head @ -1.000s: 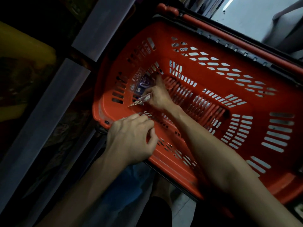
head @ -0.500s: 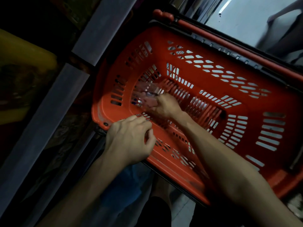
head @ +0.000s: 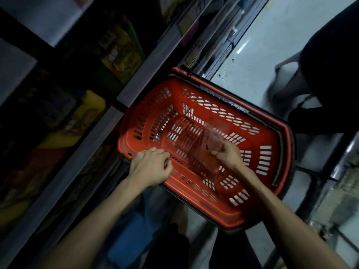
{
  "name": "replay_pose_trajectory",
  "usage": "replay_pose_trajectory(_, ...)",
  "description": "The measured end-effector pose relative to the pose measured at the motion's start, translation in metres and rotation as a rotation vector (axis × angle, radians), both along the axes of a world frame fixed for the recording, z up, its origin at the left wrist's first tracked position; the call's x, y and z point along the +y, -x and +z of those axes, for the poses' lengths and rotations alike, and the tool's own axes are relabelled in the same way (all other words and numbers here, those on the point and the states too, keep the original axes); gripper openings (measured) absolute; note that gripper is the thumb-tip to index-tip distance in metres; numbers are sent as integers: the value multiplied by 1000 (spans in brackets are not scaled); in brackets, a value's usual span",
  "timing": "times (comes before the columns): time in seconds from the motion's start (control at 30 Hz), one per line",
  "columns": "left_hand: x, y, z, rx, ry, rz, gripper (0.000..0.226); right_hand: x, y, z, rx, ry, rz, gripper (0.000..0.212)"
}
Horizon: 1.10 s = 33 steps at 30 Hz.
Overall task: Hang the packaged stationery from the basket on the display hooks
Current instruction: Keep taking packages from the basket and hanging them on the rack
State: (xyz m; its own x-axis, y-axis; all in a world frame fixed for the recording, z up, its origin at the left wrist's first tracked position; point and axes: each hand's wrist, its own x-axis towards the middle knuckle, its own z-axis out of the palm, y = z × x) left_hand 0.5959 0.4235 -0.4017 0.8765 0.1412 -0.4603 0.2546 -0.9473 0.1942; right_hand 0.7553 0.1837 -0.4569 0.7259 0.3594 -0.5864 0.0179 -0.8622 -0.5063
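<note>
— What do we hold in our right hand [head: 227, 154]?
— A clear packet [head: 213, 133], flat and see-through, so blurred that we cannot make out what is inside. Red shows through the plastic.
— Where is it?
— Pinched by its lower end between our fingers and thumb, raised over the middle of the red basket [head: 272, 140].
— And our left hand [head: 151, 166]?
— Curled over the basket's near rim, by the corner, gripping it.
</note>
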Motion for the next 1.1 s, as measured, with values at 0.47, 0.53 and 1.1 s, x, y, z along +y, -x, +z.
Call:
replay_pose_trajectory(0.47,-35,-32,71,95,946,772,62,-12,23,196,212,-702,-257,58)
replay_pose_trajectory(0.53,-44,-43,99,39,1105,854,44,-15,19,219,266,-721,-202,58)
replay_pose_trajectory(1.1,-72,-73,220,-470,1084,728,14,-24,-11,320,177,-777,-266,47)
